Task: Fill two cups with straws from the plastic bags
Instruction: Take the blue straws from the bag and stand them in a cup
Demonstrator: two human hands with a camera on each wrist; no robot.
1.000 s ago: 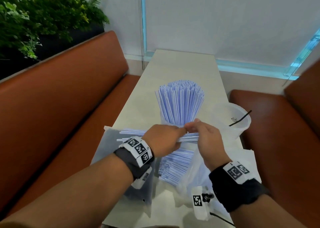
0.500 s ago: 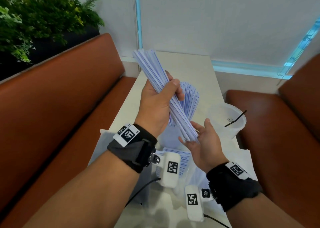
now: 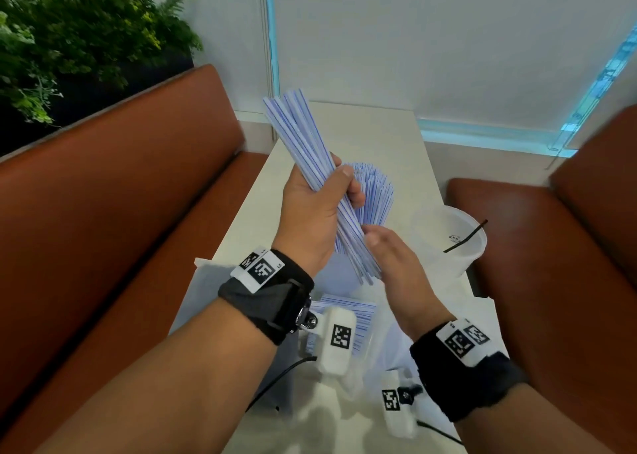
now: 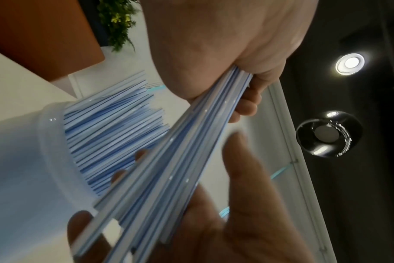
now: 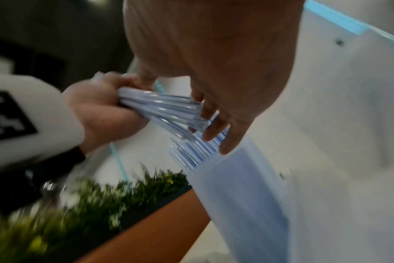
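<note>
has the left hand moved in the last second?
Yes. The left hand rose off the clear plastic bag, lifting the blue-striped straw bundle above the straw-filled translucent cup.

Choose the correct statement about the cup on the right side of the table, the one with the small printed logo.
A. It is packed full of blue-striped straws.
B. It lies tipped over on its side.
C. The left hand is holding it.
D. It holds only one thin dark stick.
D: the right cup stands upright with only a thin dark stick leaning on its rim; the blue-striped bundle of straws is in the left hand.
</note>
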